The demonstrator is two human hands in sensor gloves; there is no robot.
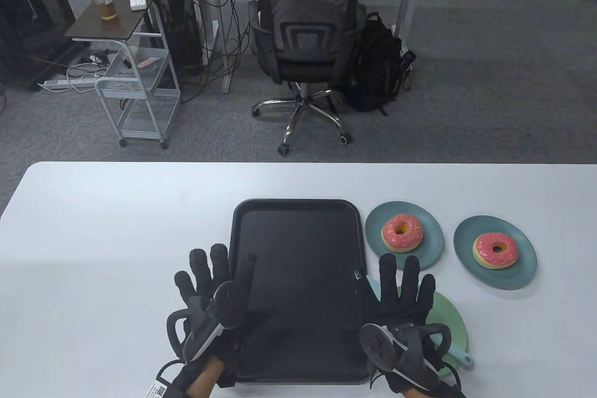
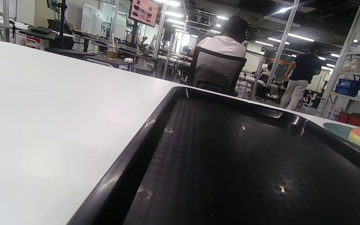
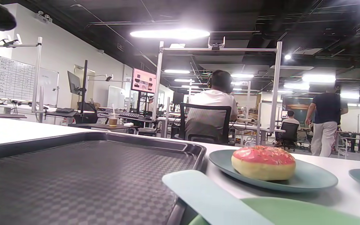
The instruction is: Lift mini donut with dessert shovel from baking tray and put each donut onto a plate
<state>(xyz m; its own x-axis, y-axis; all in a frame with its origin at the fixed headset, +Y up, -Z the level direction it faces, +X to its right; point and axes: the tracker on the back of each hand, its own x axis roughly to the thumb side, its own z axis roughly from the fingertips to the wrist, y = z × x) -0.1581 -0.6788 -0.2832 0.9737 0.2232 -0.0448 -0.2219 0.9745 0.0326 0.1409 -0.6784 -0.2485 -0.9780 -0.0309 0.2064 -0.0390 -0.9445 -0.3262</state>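
Observation:
The black baking tray (image 1: 298, 203) lies in the middle of the table with no donut in it; its floor fills the left wrist view (image 2: 230, 162). Two teal plates each carry a pink-iced donut: the nearer plate (image 1: 431, 225) with donut (image 1: 402, 231) (image 3: 262, 162), the right plate (image 1: 524, 272) with donut (image 1: 495, 250). My left hand (image 1: 205, 286) lies flat with straight fingers over the tray's left rim. My right hand (image 1: 403, 290) lies flat over the tray's right rim and a green plate (image 1: 454, 318). The light blue shovel (image 3: 205, 193) rests on that green plate, its handle end (image 1: 466, 360) showing beside my wrist.
The white table's far edge (image 1: 298, 164) runs across the view. Beyond it stand an office chair (image 1: 305, 43) with a seated person, a black backpack (image 1: 378, 66) and a small cart (image 1: 140, 80). A person walks at the far right (image 3: 325, 122).

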